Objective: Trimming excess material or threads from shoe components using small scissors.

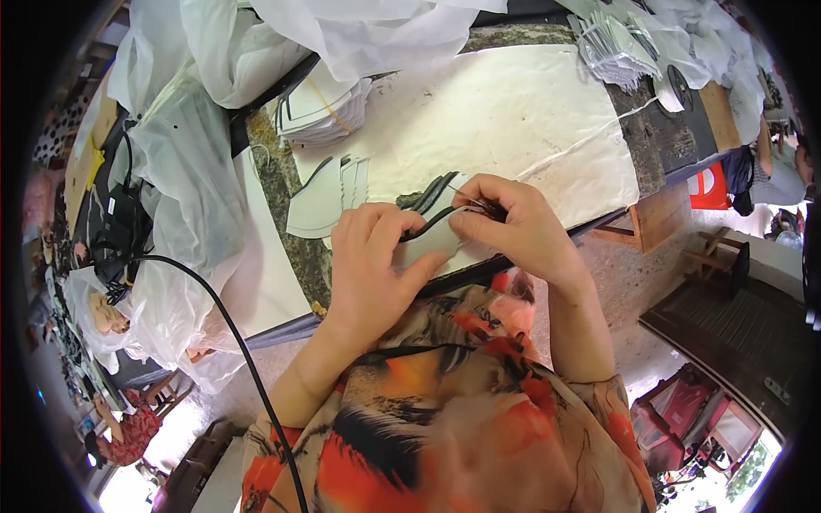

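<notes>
A pale grey, flat cut piece with a curved black edge (425,246) lies under both hands at the table's near edge. My left hand (363,265) presses it, with bent fingers on top and the thumb along its near side. My right hand (522,224) is closed at the black edge, thumb and forefinger pinched. A thin, dark metal tool (489,208) shows between those fingers; its kind is mostly hidden. Just beyond are more black curved edges (434,190) of similar pieces. Left of them, several loose grey pieces (318,201) lie spread and overlapping.
A banded stack of grey pieces (321,111) stands at the far left of the white sheet (513,103). Another bundle (611,51) lies far right, near a black roll (678,88). Plastic bags (192,162) crowd the left; a black cable (224,308) hangs close to my left arm.
</notes>
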`<state>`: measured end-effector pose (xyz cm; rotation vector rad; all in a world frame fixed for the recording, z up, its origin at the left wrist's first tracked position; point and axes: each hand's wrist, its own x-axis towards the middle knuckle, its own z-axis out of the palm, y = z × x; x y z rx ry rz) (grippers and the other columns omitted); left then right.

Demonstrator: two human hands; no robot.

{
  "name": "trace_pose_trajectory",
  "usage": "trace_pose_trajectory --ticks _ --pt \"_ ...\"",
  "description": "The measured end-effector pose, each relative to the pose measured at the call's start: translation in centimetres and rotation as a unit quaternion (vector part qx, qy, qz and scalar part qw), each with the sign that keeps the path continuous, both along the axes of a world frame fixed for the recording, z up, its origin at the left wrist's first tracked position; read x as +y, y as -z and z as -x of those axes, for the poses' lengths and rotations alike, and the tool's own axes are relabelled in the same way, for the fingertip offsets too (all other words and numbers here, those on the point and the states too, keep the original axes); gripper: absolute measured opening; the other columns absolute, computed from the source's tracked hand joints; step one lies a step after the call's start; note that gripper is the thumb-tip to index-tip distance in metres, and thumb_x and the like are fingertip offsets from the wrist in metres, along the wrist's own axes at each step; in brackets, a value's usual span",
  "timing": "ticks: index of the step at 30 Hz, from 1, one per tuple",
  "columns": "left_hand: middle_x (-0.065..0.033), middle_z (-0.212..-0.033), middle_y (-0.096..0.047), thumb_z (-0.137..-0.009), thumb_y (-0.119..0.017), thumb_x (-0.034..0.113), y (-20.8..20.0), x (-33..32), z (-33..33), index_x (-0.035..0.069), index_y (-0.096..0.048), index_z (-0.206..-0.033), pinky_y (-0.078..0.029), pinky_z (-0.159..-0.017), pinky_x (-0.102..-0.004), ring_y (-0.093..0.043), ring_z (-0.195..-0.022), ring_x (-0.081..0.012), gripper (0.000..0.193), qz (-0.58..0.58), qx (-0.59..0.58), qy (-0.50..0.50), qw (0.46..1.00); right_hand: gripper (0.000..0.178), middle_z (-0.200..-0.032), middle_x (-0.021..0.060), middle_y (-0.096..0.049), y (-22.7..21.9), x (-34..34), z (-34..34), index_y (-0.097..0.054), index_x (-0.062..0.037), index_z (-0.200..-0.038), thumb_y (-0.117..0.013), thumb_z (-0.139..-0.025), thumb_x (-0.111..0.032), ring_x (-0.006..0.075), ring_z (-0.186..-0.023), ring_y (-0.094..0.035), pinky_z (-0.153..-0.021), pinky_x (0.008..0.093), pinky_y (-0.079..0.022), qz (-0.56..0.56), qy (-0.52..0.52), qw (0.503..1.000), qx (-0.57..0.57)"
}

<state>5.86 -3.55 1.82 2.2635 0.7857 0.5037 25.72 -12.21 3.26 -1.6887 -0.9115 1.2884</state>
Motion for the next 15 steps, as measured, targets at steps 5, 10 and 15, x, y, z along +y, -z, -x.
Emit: trace_pose_trajectory --ticks 5,10,15 --pt "-0.0042 -0.09 -0.066 -0.078 -0.079 0.023 -1.7 0.7 -0.2 0.008 -0.067 -0.101 -0.043 -0.086 -0.039 -0.057 -0.088 -0.0262 0.03 0.051 -0.014 0.003 0.999 0.016 -0.08 -0.004 -0.061 -0.9 0.3 0.4 -0.066 -0.0016 -0.096 -0.07 -0.089 -0.015 0.0026 -0.074 -0.049 -0.065 0.0203 -0.041 -0.004 0.008 0.999 0.044" --pt "-0.0032 -0.087 -0.063 -0.082 -0.079 0.015 -2.2 1.5 0.1 0.002 -0.071 -0.095 -0.045 -0.069 -0.026 -0.055 -0.075 -0.0117 0.02 0.214 0.01 -0.019 0.977 0.017 -0.079 -0.0045 -0.061 -1.3 0.1 -0.2 -0.069 -0.0012 -0.097 -0.072 -0.089 -0.016 0.0023 -0.073 -0.049 -0.065 0.0198 -0.04 -0.021 0.02 1.0 -0.012" --pt "-0.0076 -0.088 -0.07 -0.085 -0.076 0.019 -2.4 2.0 0.5 0.005 -0.072 -0.094 -0.049 -0.076 -0.0337 -0.061 -0.082 -0.0187 0.018 0.352 0.043 -0.03 0.935 0.02 -0.083 -0.004 -0.063 -1.5 0.5 -0.2 -0.072 -0.004 -0.103 -0.075 -0.088 -0.017 0.0033 -0.074 -0.05 -0.065 0.0214 -0.042 0.013 -0.011 1.0 -0.008"
